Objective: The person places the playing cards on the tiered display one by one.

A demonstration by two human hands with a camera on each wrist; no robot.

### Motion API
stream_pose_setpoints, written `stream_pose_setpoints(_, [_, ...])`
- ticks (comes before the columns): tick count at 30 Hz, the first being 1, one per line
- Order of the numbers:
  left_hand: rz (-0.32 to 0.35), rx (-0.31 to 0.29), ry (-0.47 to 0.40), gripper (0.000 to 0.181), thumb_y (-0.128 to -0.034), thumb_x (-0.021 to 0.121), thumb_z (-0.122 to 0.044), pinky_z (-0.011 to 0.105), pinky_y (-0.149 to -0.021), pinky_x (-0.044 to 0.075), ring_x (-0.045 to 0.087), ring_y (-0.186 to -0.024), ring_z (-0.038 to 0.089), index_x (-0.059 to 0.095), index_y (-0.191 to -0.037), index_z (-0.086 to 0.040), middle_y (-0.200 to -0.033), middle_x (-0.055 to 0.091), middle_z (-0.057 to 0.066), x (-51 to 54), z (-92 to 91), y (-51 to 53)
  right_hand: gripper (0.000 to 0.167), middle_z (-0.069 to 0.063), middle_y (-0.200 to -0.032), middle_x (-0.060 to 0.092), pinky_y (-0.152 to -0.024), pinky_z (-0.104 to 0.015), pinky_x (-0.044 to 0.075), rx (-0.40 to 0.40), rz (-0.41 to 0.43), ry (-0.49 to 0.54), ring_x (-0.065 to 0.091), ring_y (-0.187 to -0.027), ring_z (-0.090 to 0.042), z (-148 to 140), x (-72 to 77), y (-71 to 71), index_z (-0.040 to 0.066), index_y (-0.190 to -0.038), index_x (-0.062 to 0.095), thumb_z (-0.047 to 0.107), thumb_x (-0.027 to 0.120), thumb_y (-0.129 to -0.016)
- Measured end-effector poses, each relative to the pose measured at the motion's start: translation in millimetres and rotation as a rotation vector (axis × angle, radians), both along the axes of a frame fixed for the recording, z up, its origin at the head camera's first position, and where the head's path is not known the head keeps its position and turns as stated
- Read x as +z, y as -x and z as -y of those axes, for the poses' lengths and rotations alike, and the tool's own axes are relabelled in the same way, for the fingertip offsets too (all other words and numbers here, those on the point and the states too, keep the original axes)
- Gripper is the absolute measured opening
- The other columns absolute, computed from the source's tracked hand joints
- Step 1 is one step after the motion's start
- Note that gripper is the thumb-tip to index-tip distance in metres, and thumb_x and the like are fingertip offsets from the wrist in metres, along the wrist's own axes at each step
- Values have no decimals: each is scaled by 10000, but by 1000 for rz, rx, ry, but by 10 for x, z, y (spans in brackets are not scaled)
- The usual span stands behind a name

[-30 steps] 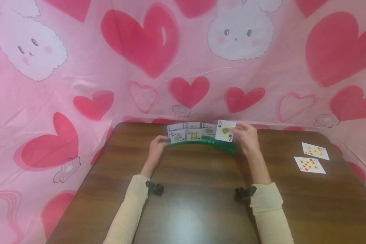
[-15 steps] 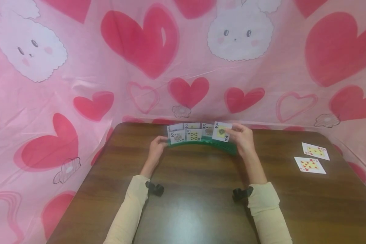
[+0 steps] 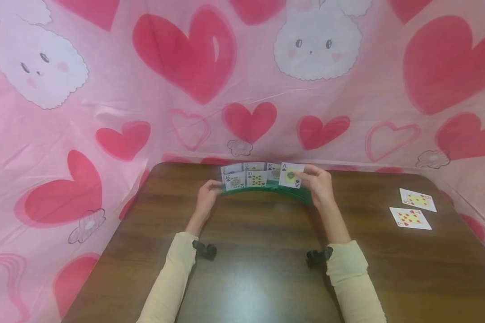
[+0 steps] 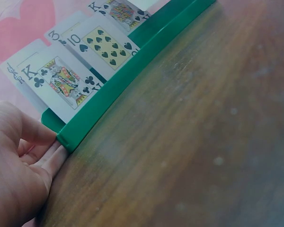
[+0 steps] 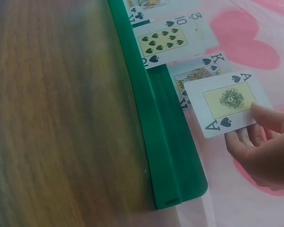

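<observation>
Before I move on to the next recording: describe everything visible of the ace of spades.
The ace of spades is a thin white card with an A and spade in two diagonal corners and a dark ornate emblem on a yellow panel. The right hand pinches it, face toward the person, slightly tilted. It partly covers the king of spades at the green holder; whether it touches either is unclear.

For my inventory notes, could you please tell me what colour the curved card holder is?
The card holder is green, showing best in the right wrist view.
</observation>
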State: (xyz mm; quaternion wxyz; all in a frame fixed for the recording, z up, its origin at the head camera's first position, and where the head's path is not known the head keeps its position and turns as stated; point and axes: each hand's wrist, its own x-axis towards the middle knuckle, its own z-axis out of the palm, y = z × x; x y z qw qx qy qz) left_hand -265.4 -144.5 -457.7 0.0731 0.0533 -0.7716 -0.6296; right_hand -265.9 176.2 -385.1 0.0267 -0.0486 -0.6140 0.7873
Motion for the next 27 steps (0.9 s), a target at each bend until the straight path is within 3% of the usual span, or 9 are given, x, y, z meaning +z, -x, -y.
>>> stream_pose_setpoints(8, [4, 1, 1, 174, -788, 555, -25, 387, -832, 405, 526, -958, 233, 617, -950, -40, -1033, 593, 110, 7, -8, 7, 250, -50, -866, 655, -796, -381, 463, -1, 32, -37, 637, -798, -217, 28, -23, 18, 4, -956, 656, 59, 706, -717])
stream_pose_setpoints(13, [-28, -5, 2, 179, -783, 547, -19, 391, -828, 405, 528, -951, 240, 614, -949, -33, -1034, 593, 117, -1, -9, 7, 189, -46, -836, 660, -813, -391, 449, -7, 46, -15, 642, -796, -214, 11, -45, 50, 39, -900, 677, 47, 705, -713])
stream_pose_setpoints(20, [-42, -11, 18, 196, -774, 547, -26, 391, -837, 406, 537, -962, 237, 614, -957, -40, -1044, 593, 112, -4, -19, 25, 259, -55, -846, 650, -836, -398, 429, -20, 41, -10, 633, -831, -219, -3, -32, 52, -25, -977, 634, 23, 686, -728])
stream_pose_setpoints(27, [-45, 3, -1, 194, -758, 548, -4, 380, -818, 407, 534, -934, 235, 616, -938, -25, -1021, 598, 120, -11, -14, 2, 202, -45, -859, 637, -812, -355, 458, -3, 63, -11, 623, -805, -192, 39, -62, 34, 28, -925, 668, 27, 691, -724])
